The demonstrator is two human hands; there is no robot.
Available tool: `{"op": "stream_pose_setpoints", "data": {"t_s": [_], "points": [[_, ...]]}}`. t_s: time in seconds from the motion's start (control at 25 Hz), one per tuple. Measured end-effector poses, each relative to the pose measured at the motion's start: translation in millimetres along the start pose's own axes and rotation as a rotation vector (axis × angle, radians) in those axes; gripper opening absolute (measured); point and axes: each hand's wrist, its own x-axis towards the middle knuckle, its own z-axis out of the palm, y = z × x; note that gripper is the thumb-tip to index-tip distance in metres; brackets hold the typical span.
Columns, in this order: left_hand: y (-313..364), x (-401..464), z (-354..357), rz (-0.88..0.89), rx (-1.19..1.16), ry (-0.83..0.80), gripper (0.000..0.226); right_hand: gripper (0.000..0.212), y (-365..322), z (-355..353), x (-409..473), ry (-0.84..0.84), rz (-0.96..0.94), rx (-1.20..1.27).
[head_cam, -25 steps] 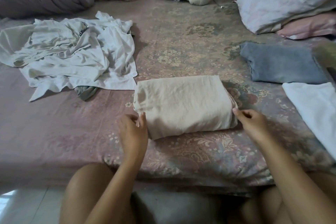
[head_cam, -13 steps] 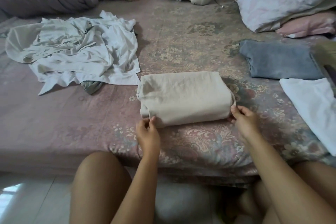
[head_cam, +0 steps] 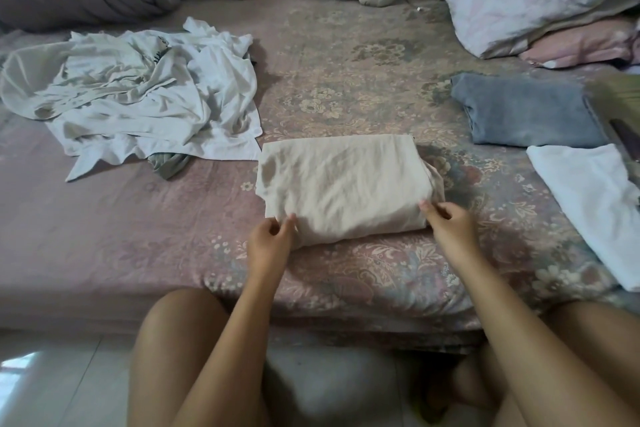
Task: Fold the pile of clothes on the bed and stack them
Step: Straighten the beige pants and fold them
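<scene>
I pinch the near corners of the folded beige garment [head_cam: 341, 189] with my left hand [head_cam: 270, 243] and right hand [head_cam: 446, 224]; the white pile [head_cam: 138, 94] at upper left waits unfolded

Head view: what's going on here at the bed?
A person at the edge of the bed pinches the near corners of a folded beige garment, the left hand at one corner and the right hand at the other. An unfolded pile of white clothes lies to the left. A folded grey garment and a folded white one lie to the right.
</scene>
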Motion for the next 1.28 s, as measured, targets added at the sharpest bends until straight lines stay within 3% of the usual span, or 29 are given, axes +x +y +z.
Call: {"op": "stream_pose_setpoints", "data": {"t_s": [0.2, 0.36, 0.44, 0.52, 0.6, 0.76, 0.84, 0.92, 1.0, 1.08, 1.12, 1.16, 1.28], "points": [[7.1, -1.0, 11.6, -0.02, -0.107, -0.082, 0.037, 0.016, -9.4, 7.9, -2.1, 0.143, -0.203, -0.104], [-13.2, 4.3, 1.2, -0.067, 0.031, -0.053, 0.044, 0.028, 0.6, -2.3, 4.2, 0.013, 0.086, -0.05], [-4.2, 7.4, -6.6, -0.004, 0.044, 0.029, 0.036, 0.029, -4.8, 0.3, 7.5, 0.035, 0.076, -0.145], [15.5, 17.5, -14.7, 0.075, 0.025, 0.201, 0.031, 0.026, -13.4, 9.6, 9.5, 0.185, -0.075, -0.307], [31.0, 40.4, -19.9, 0.117, 0.034, 0.261, 0.029, 0.036, -19.9, 22.4, 13.1, 0.231, -0.232, -0.446], [33.0, 84.9, -13.8, -0.154, -0.118, 0.106, 0.036, 0.032, -43.6, 57.9, 12.0, 0.082, -0.543, -0.574], [32.5, 95.8, -12.0, -0.266, -0.242, 0.032, 0.022, 0.034, -57.1, 84.4, 3.6, -0.039, -0.714, -0.596], [36.7, 98.0, -8.0, -0.356, -0.42, -0.025, 0.022, 0.038, -72.0, 108.1, -3.1, -0.158, -0.793, -0.602], [39.8, 91.1, -0.9, -0.428, -0.569, -0.102, 0.025, 0.04, -89.8, 126.5, -5.9, -0.266, -0.679, -0.556], [32.5, 86.9, 4.7, -0.412, -0.535, -0.095, 0.016, 0.04, -106.3, 141.5, -4.1, -0.321, -0.485, -0.495], [30.0, 85.8, 4.7, -0.377, -0.504, -0.064, 0.004, 0.04, -112.7, 148.3, -3.7, -0.311, -0.425, -0.493], [26.3, 89.8, 1.7, -0.34, -0.476, -0.057, 0.008, 0.041, -118.9, 155.7, -3.1, -0.294, -0.387, -0.506], [26.8, 108.4, -14.0, -0.258, -0.398, -0.194, 0.008, 0.047, -131.1, 175.7, -1.6, -0.262, -0.312, -0.614]]}}
